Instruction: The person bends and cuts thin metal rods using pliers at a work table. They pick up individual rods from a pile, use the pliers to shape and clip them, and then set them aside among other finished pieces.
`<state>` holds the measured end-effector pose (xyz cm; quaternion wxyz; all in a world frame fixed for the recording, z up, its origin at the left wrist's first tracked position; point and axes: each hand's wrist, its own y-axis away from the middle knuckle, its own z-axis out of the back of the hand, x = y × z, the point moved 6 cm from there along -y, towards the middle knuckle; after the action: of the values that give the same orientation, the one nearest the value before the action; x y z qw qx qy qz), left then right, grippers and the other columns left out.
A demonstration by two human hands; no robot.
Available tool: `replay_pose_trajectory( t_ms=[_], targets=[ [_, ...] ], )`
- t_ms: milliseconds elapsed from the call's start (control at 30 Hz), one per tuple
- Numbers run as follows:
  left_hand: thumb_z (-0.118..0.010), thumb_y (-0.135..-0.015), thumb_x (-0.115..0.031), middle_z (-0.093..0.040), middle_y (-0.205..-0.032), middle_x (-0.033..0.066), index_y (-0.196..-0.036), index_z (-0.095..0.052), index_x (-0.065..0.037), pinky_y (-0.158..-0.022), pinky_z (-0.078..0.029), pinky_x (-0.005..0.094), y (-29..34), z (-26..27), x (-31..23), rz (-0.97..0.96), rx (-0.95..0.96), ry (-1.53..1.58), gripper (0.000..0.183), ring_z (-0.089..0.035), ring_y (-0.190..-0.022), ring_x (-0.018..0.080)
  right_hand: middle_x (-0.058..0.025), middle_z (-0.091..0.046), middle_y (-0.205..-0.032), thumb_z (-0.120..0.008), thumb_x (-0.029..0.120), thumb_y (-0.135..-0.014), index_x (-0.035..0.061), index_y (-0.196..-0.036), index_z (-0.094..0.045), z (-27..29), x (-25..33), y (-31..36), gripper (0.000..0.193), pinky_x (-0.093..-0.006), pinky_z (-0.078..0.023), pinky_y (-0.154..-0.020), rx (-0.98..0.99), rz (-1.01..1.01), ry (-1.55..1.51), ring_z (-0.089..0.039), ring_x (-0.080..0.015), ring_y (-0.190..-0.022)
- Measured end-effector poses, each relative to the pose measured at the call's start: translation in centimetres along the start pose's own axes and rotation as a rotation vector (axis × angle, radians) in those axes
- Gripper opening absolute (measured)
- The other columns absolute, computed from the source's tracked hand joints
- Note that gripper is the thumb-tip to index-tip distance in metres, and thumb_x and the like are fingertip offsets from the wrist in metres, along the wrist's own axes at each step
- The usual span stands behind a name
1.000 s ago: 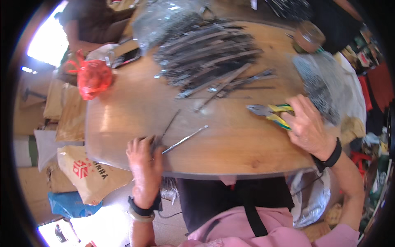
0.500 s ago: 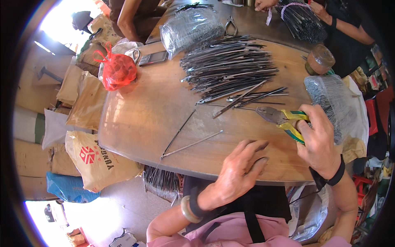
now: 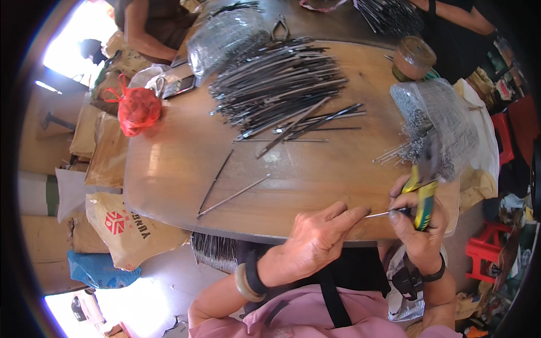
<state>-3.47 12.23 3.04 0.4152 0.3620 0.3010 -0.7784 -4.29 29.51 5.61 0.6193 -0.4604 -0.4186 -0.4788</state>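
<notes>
My left hand (image 3: 322, 232) is pinched near the table's front edge, its fingertips on one end of a thin metal rod (image 3: 376, 214). The rod's other end reaches the fingers of my right hand (image 3: 418, 231), where a small dark piece (image 3: 402, 210) shows. Pliers (image 3: 426, 194) with yellow and green handles are gripped in the right hand, their blurred jaws pointing away from me. Farther back lies a big pile of dark thin metal strips (image 3: 276, 84), with several loose ones in front. Two separate strips (image 3: 236, 195) lie to the left of my left hand.
At the right are a clear plastic bag (image 3: 445, 121) of metal pins, loose pins (image 3: 393, 154) and a jar (image 3: 413, 59). A red bag (image 3: 138, 110), a phone (image 3: 180, 85), another plastic bag (image 3: 225, 42) and spare pliers (image 3: 279, 27) stand farther back. Co-workers' arms reach in beyond.
My right hand has drawn the pliers back toward me and turned their jaws away. Both hands have come together with the thin rod between them. The whole view has shifted slightly.
</notes>
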Motion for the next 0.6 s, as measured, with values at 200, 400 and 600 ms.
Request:
replay_pose_trajectory(
  t_ms=[200,400,600],
  targets=[
    [-0.067,-0.079,-0.004,-0.062,-0.092,0.0163,-0.104,-0.063,0.003,-0.073,-0.049,0.0408,-1.2,8.4,5.5,0.164,-0.324,-0.355,0.026,-0.061,-0.083,0.0356,-0.0099,-0.061,-0.101,-0.072,0.006,-0.081,-0.0004,-0.089,-0.065,3.1,-3.7,2.4,0.012,-0.0310,-0.048,-0.079,-0.132,-0.143,0.070,-0.060,-0.0194,-0.090],
    [-0.064,-0.078,-0.003,-0.058,-0.091,0.0194,-0.087,-0.062,0.000,-0.073,-0.048,0.0448,-1.7,10.1,8.4,0.153,-0.219,-0.717,0.010,-0.058,-0.086,0.0405,-0.0120,-0.052,-0.106,-0.068,0.014,-0.086,0.0047,-0.096,-0.057,2.1,-5.6,3.6,0.018,-0.0299,-0.044,-0.068,-0.248,-0.500,-0.866,-0.052,-0.0180,-0.083],
    [-0.061,-0.087,0.002,-0.062,-0.075,0.0095,-0.094,-0.061,0.001,-0.048,-0.045,0.0272,4.4,11.8,7.7,0.532,-0.512,0.203,0.007,-0.058,-0.053,0.0179,-0.0131,-0.054,-0.107,-0.068,0.012,-0.086,0.0030,-0.098,-0.058,2.9,-5.0,4.7,0.018,-0.0344,-0.045,-0.075,-0.331,-0.365,-0.703,-0.053,-0.0191,-0.085]
  ],
)
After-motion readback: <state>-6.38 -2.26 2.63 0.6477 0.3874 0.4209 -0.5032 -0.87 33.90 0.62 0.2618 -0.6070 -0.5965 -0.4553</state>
